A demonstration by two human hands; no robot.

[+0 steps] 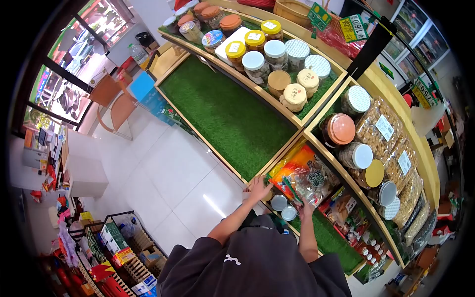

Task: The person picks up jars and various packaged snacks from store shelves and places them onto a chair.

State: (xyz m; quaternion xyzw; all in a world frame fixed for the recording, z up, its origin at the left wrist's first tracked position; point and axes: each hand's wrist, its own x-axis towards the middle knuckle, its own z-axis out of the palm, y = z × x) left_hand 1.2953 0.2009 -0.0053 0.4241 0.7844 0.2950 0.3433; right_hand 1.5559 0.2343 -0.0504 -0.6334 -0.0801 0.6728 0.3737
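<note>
Both of my hands are at the lower shelf, on either side of an orange-and-clear food packet that lies among other plastic packets. My left hand has its fingers at the packet's near left corner, by the shelf's wooden edge. At the near right side, my right hand grips the packet's green-trimmed edge; its fingertips are partly hidden. Between my hands stand silver-lidded jars, close to my body.
Green artificial turf lines the wooden display shelf to the left. Lidded jars crowd the upper tier. Bags of dried goods fill the right tier. A chair and a loaded rack stand on the left.
</note>
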